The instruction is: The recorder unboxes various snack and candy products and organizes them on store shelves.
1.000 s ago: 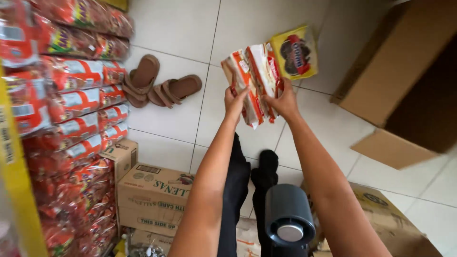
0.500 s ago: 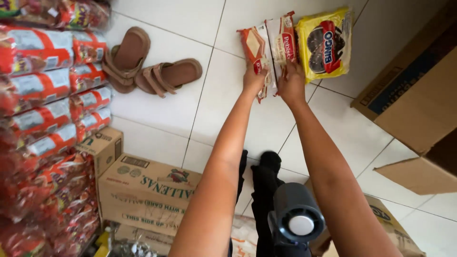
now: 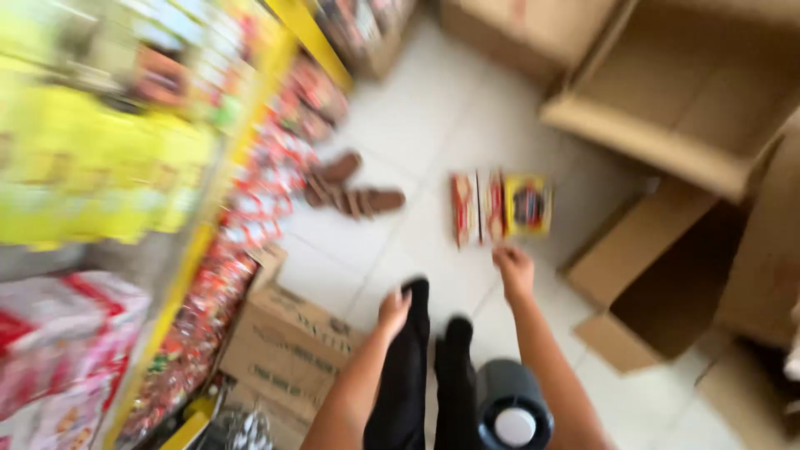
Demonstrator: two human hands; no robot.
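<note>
Head camera footage is badly smeared by motion, so fine detail is lost, but the layout reads well enough. A small row of snack packets [image 3: 498,207] appears against the pale tiled floor [image 3: 467,108], two red-and-white ones on edge beside a yellow one with a dark picture, packed tight together like a bundle. The right hand [image 3: 514,270] is just below them, reaching up toward their lower edge; its fingers look loosely curled, and the blur hides whether they touch the packets or hang a little short of them. The left hand [image 3: 394,310] is lower and further left, apart from the packets, with nothing in it and its fingers half bent, held beside the person's dark trouser legs [image 3: 421,367].

An open cardboard box [image 3: 692,100] lies on its side to the right with its flaps spread, its mouth turned toward the person, which suits goods being drawn from it. A closed carton [image 3: 287,346] sits low on the left against the shelves [image 3: 192,167], which carry yellow packs above and red packs along the yellow edge below. A pair of brown sandals [image 3: 354,187] lies on the tiles near the shelf foot. A black cylinder with a pale end [image 3: 512,412] shows at the bottom edge of the view.
</note>
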